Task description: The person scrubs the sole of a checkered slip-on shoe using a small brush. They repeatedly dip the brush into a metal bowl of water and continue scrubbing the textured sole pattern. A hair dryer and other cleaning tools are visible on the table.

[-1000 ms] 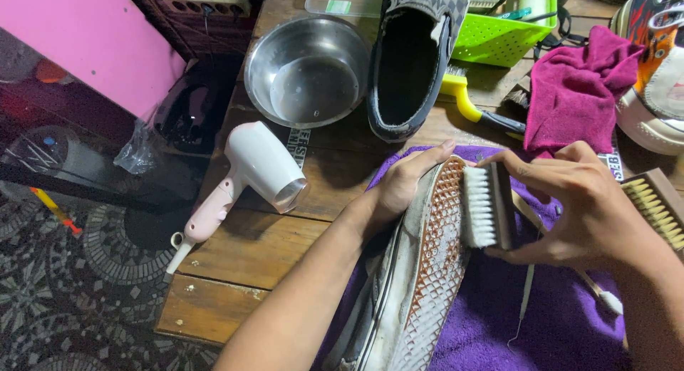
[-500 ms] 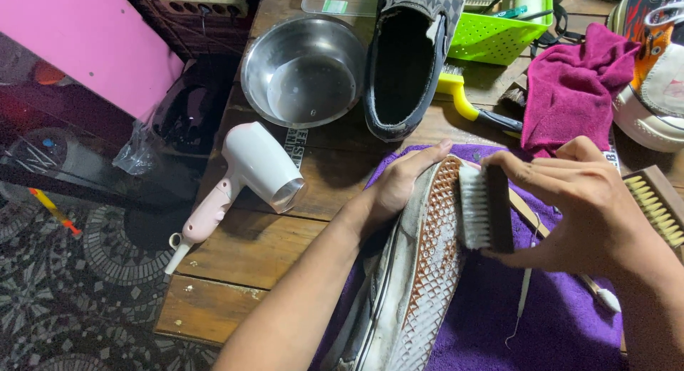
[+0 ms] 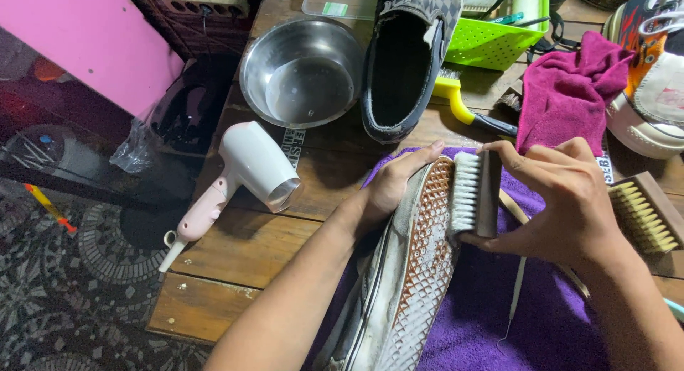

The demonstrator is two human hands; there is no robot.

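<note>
A sneaker (image 3: pixel 417 278) lies on its side on a purple towel (image 3: pixel 499 314), its brown waffle sole facing up and right. My left hand (image 3: pixel 395 182) grips the sneaker's toe end from the left. My right hand (image 3: pixel 563 200) holds a dark wooden brush with white bristles (image 3: pixel 474 193), the bristles pressed against the sole near the toe.
On the wooden table (image 3: pixel 235 250) lie a white and pink hair dryer (image 3: pixel 242 179), a steel bowl with water (image 3: pixel 303 72), a dark slip-on shoe (image 3: pixel 406 58), a yellow-handled brush (image 3: pixel 463 104), a green basket (image 3: pixel 499 40), a magenta cloth (image 3: pixel 570 86), another wooden brush (image 3: pixel 645 211) and a colourful sneaker (image 3: pixel 655 72).
The brush in my right hand has shifted slightly along the sole near the toe. My left hand stays on the sneaker's toe end.
</note>
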